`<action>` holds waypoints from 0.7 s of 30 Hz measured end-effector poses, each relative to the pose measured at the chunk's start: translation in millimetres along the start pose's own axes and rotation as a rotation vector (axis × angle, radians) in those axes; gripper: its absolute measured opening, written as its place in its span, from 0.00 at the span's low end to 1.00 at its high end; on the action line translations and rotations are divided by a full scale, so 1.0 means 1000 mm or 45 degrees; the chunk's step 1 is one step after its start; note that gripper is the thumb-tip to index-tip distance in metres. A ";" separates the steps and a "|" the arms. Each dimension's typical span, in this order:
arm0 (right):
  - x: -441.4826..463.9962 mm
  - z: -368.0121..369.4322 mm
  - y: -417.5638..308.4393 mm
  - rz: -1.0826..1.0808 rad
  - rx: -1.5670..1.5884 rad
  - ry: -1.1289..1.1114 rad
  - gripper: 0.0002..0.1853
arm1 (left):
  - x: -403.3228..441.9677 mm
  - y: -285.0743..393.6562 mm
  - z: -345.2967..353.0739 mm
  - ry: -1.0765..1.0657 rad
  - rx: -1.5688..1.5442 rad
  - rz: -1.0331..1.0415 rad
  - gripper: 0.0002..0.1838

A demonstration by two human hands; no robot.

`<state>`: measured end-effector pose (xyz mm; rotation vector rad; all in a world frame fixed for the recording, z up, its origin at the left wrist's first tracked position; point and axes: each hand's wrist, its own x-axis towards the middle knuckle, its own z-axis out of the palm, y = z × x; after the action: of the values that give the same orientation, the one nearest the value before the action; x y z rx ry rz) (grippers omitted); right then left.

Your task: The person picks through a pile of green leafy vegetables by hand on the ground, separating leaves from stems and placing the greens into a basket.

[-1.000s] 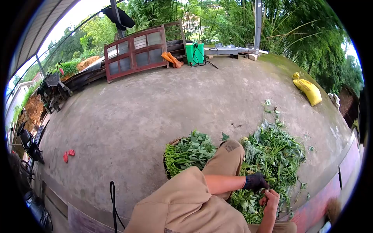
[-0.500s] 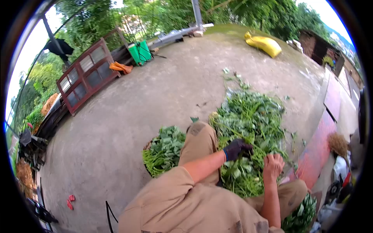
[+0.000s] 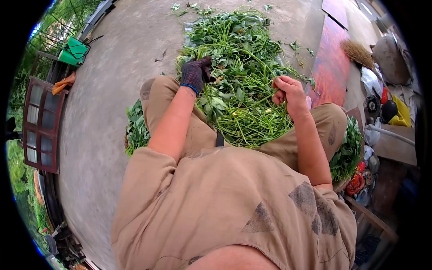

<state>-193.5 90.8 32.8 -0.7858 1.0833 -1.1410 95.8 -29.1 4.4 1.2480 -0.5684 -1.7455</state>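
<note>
A heap of leafy green vines (image 3: 238, 81) with long thin stems lies on the ground between my bent knees. My left hand (image 3: 196, 74) wears a dark knitted glove with a blue cuff. Its fingers are curled over leafy stems at the heap's left side. Bare, my right hand (image 3: 290, 93) hovers at the heap's right edge, with thumb and fingers pinched together. Stems pass close to those fingertips, but what they pinch is too small to make out. A bunch of leafy greens (image 3: 137, 126) sits outside my left knee, and another bunch of greens (image 3: 346, 150) outside my right.
A reddish board (image 3: 327, 67) lies on the concrete at the right. Beyond it are a straw broom (image 3: 357, 53) and plastic bags (image 3: 370, 81). At the left stand a window frame (image 3: 42, 123), an orange cloth (image 3: 64, 83) and a green container (image 3: 73, 51).
My view has tilted down and turned, so the heap appears higher. My hands, close together before, are now farther apart, with the right hand out at the heap's right edge.
</note>
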 end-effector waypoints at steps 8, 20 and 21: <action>0.010 0.033 0.029 0.085 -0.012 0.028 0.10 | -0.043 -0.073 0.053 -0.487 -0.094 -0.064 0.10; 0.008 0.037 0.030 0.035 -0.147 0.158 0.08 | -0.058 -0.069 0.060 -0.655 0.642 -0.077 0.13; 0.006 0.035 0.028 0.037 -0.227 0.152 0.08 | -0.057 -0.069 0.059 -0.593 0.649 -0.049 0.13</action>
<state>-151.1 91.4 17.2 -0.8458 1.3059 -1.0882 19.7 46.5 2.6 1.1807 -1.3328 -2.0074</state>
